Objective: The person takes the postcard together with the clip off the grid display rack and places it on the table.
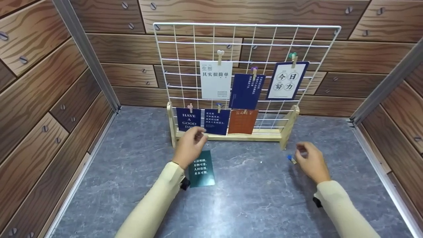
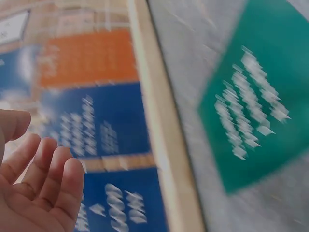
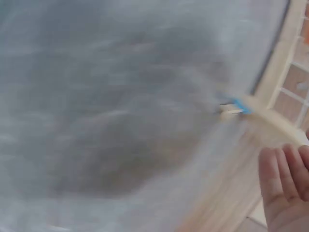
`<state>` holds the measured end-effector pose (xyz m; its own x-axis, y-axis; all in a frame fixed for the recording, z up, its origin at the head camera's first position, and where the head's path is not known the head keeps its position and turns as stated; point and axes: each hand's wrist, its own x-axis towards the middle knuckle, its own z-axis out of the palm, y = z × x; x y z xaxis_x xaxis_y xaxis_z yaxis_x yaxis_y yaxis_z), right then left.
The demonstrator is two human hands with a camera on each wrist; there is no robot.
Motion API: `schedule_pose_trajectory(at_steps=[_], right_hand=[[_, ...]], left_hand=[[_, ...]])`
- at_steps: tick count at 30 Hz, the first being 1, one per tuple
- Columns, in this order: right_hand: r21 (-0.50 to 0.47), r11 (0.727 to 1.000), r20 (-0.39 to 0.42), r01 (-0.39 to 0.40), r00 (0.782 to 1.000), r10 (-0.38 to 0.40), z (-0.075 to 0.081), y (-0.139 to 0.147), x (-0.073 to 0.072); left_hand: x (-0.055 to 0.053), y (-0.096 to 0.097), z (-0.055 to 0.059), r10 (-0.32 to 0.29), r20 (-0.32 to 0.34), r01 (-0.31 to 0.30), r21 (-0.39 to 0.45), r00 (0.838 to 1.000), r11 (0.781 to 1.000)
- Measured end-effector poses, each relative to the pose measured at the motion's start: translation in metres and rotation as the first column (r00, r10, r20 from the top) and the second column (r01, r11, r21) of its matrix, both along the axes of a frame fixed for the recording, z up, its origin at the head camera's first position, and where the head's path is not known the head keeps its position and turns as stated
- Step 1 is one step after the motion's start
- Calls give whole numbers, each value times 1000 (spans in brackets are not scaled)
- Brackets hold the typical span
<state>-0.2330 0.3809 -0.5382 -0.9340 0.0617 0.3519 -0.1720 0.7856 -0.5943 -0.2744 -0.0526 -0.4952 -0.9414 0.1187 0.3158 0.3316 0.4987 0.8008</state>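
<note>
My left hand (image 1: pixel 191 147) hovers in front of the lower cards with fingers loosely bent and nothing in them. Below it a green card (image 1: pixel 202 173) with white writing lies on the table, partly behind my wrist. Closest to those fingers are two dark blue cards, one reading HAVE A GOOD DAY (image 1: pixel 189 116) and one with several text lines (image 1: pixel 216 120). My right hand (image 1: pixel 312 162) is held over the table at the right, fingers relaxed. Just left of it lies a small wooden clip with a blue top (image 1: pixel 291 159), apart from the fingers in the right wrist view.
A white wire grid (image 1: pixel 244 24) stands in a wooden base (image 1: pixel 267 136) at the back. Clipped to it are a white card (image 1: pixel 214 86), a tilted blue card (image 1: pixel 246 94), a blue-bordered card (image 1: pixel 287 92) and an orange card (image 1: pixel 243 124). Wood-patterned walls (image 1: pixel 115 49) enclose the grey table (image 1: pixel 248 198).
</note>
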Motion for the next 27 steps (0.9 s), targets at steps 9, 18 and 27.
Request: schedule_pose_trajectory(at_steps=[9, 18, 27], right_hand=[[-38, 998, -299, -48, 954, 35, 54, -28, -11], [-33, 991, -482, -127, 871, 96, 108, -49, -27], [50, 994, -497, -97, 861, 109, 164, -59, -47]], left_hand=[[9, 36, 42, -113, -121, 114, 2, 986, 993], [7, 75, 90, -153, -183, 146, -47, 971, 988], [-5, 114, 133, -165, -180, 150, -95, 970, 984]])
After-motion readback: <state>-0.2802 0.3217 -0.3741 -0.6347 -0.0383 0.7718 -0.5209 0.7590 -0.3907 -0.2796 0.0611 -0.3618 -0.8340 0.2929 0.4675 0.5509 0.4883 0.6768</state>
